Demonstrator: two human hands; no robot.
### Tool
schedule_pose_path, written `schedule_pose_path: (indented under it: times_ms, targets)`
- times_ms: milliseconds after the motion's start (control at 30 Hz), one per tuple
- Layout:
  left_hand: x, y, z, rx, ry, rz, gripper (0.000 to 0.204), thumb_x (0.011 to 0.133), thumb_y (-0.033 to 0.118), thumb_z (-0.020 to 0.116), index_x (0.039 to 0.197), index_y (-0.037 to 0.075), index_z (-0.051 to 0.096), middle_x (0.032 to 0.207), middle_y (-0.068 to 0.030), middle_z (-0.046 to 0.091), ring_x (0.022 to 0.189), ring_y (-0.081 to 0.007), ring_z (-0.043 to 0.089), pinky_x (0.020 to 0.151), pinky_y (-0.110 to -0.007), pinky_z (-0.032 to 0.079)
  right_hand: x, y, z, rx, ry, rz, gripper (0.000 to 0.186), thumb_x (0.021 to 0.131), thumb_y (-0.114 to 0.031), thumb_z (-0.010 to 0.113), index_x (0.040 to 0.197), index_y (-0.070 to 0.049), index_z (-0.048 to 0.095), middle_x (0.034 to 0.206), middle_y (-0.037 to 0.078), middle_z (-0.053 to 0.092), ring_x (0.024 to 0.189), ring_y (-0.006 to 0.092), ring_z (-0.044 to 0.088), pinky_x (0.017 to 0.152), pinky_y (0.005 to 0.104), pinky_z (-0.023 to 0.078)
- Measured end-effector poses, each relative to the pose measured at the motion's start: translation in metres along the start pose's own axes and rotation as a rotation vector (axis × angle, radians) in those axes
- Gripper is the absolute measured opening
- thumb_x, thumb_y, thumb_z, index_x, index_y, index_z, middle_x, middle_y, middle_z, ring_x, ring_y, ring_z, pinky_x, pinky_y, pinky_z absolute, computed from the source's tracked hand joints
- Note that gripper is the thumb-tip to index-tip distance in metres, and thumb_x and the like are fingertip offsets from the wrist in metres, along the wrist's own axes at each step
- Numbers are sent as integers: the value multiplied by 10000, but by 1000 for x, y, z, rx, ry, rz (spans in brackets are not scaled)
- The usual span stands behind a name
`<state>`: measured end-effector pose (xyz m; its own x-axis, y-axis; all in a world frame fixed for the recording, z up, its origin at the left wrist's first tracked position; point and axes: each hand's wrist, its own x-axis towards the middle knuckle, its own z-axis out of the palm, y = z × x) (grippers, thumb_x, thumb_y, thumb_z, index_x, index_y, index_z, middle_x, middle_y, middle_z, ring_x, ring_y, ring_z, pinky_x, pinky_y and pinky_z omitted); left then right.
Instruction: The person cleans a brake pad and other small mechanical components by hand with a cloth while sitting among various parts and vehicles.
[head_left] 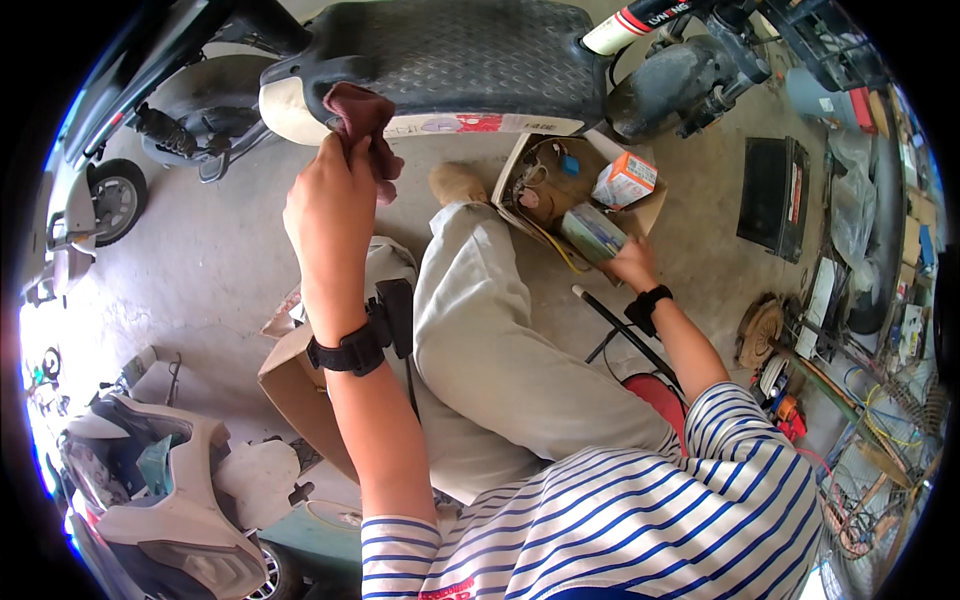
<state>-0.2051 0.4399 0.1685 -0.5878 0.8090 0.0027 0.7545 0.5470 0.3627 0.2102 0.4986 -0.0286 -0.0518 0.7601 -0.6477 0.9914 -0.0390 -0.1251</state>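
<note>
My left hand [333, 205] is closed around a dark red cloth [362, 112], raised beside the pale side edge of a scooter's black footboard [450, 55]. I cannot tell if the cloth touches the scooter. Lower right, my right hand [634, 263] grips the near end of a small greenish-grey box [592, 232], its fingers partly hidden. That box lies at the near side of an open cardboard box [650, 213]. Inside it are an orange and white carton [626, 181], a small blue piece [570, 164] and some loose wires.
A black rectangular case [772, 198] lies on the floor to the right, near a rusty disc [760, 330] and heaped parts and cables. Another cardboard box [300, 390] stands by my left leg. A white scooter body [180, 490] is at lower left.
</note>
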Motion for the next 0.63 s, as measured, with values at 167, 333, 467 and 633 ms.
schedule_pose_path:
  times_ms: [167, 333, 467, 633]
  targets:
    - [4, 9, 4, -24, -24, -5, 301, 912, 326, 455, 811, 59, 551, 729, -147, 638, 677, -356, 611, 595, -441, 470, 36, -28, 18, -375, 311, -561, 486, 643, -128, 648, 1094, 8, 528, 1042, 137, 519, 1078, 317, 450, 936, 381, 378]
    - [7, 14, 14, -22, -65, 20, 302, 912, 326, 459, 810, 54, 545, 734, -148, 638, 679, -365, 607, 588, -444, 466, 70, -22, 69, -594, 255, -359, 446, 698, -111, 564, 1124, 19, 530, 1085, 145, 531, 1116, 306, 446, 981, 401, 344]
    - [2, 4, 7, 6, -52, 1, 293, 912, 314, 463, 806, 53, 546, 724, -143, 633, 678, -363, 605, 587, -435, 463, 77, -61, 67, -520, 18, -295, 429, 739, -184, 546, 1130, -7, 538, 1199, 180, 526, 1168, 323, 439, 974, 430, 355]
    - [3, 4, 4, -26, -75, -35, 296, 908, 317, 474, 823, 46, 560, 732, -148, 633, 693, -359, 607, 602, -425, 463, 143, -113, 60, 111, -260, -267, 533, 764, -380, 621, 1162, -43, 512, 1316, 174, 449, 1218, 335, 415, 972, 434, 378]
